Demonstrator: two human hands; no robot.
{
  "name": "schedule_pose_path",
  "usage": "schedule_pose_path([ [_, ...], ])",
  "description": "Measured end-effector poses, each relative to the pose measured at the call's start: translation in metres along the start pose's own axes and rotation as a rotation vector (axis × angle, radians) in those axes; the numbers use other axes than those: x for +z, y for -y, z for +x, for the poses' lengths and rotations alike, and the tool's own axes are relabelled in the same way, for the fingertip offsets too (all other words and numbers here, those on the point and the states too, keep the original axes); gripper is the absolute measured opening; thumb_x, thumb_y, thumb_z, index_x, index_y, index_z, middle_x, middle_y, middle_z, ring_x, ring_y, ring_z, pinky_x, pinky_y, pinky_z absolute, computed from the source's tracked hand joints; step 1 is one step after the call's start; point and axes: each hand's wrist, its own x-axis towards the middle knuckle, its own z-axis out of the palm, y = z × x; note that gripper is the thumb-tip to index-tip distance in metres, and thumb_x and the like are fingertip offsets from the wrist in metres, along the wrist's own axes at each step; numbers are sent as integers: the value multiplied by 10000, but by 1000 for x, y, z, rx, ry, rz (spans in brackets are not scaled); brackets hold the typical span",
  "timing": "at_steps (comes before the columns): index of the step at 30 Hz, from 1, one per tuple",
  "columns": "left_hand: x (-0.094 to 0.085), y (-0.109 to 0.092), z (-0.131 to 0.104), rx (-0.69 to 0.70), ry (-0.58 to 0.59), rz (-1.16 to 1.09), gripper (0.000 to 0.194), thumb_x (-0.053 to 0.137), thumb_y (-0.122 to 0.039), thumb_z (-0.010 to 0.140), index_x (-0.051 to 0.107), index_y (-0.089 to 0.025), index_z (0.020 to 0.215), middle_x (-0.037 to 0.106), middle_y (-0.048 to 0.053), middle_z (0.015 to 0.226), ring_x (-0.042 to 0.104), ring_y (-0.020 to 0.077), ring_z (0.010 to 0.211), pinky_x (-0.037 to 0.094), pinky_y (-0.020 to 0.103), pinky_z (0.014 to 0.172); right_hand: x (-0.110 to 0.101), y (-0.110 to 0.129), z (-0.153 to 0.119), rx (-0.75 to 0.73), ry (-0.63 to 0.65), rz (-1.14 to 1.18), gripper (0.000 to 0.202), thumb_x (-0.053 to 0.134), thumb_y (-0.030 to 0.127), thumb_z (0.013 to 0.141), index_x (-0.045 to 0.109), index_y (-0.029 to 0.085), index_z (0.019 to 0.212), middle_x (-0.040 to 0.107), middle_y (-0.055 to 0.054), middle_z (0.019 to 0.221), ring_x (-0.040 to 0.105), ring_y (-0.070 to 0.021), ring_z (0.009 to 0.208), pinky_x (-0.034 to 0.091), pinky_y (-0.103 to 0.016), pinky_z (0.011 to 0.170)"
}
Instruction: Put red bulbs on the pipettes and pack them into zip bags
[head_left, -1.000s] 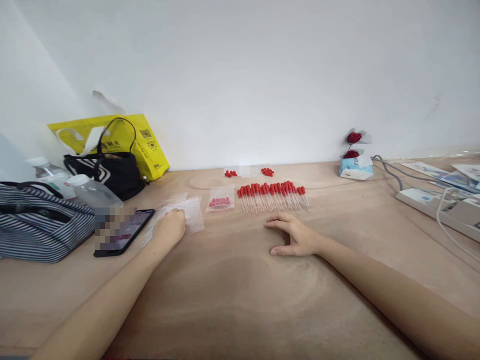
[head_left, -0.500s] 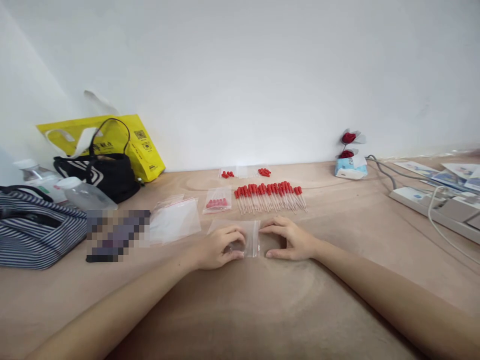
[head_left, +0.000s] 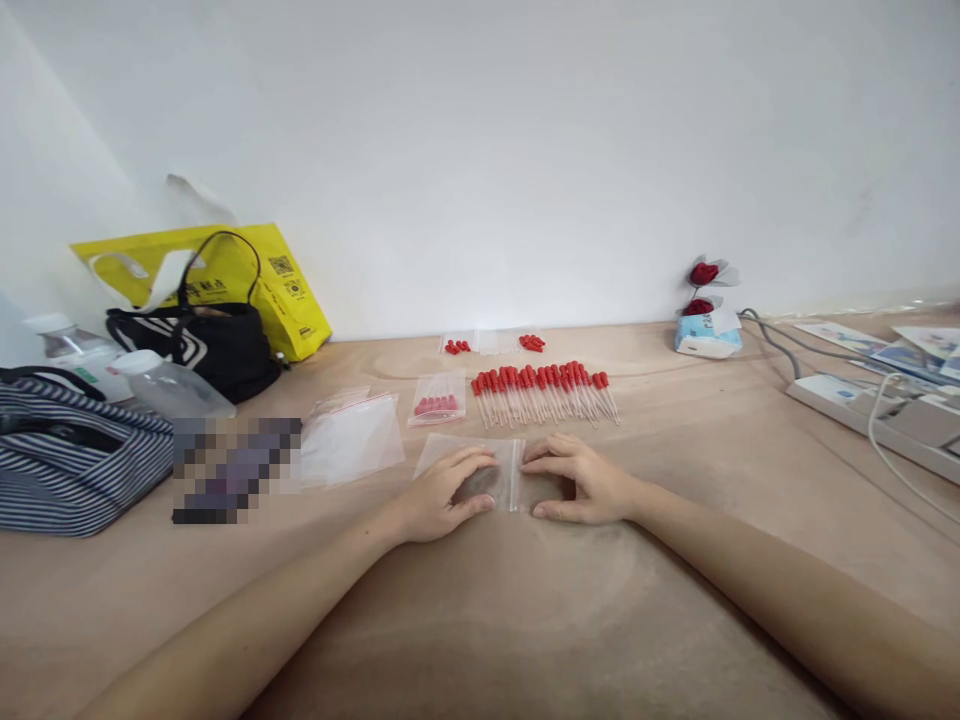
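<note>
A clear zip bag [head_left: 512, 470] lies flat on the table between my two hands, its zip strip toward the right. My left hand [head_left: 448, 493] rests over the bag's left part, thumb and fingers apart. Beside the zip edge is my right hand [head_left: 583, 480], also with thumb and fingers spread; its fingertips are at or near the bag's edge. Just beyond lies a row of thin clear droppers [head_left: 544, 393] with red bulbs. Left of the row sits a zip bag holding several red-bulbed pieces [head_left: 436, 405].
A stack of flat zip bags [head_left: 351, 440] lies to the left, by a blurred-out dark object [head_left: 240, 470]. Farther left are a striped pouch [head_left: 82, 460], bottles, a black bag [head_left: 217, 350] and a yellow bag [head_left: 296, 300]. A tissue pack [head_left: 707, 336] and power strip [head_left: 877, 410] are right.
My left hand's fingers and thumb have spread wider apart over the bag. The right hand stays almost in place. The whole view has shifted slightly.
</note>
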Motion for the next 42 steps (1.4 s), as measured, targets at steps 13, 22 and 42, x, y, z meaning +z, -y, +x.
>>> schedule_pose_path([
  [13, 2, 0, 0, -8, -22, -18, 354, 496, -346, 806, 479, -227, 1139, 453, 71, 1259, 402, 211, 1166, 324, 390, 978, 1, 5, 3, -32, 10, -18, 488, 587, 446, 708, 544, 172, 1109, 544, -108, 1084, 496, -219, 983, 388, -391, 841],
  [22, 1, -1, -1, -6, -25, -15, 351, 494, -345, 806, 475, -228, 1136, 453, 70, 1257, 413, 205, 1157, 336, 375, 972, 1, 2, 1, -41, -5, 3, 385, 594, 434, 703, 589, 179, 991, 601, -87, 978, 551, -201, 905, 409, -380, 809],
  [42, 3, -4, -1, 1, -45, -29, 391, 501, -353, 803, 427, -215, 1162, 490, 62, 1203, 443, 201, 1118, 355, 367, 953, 3, 10, 9, -114, 120, -47, 481, 524, 419, 758, 520, 139, 1150, 530, -118, 1160, 464, -207, 1083, 337, -368, 915],
])
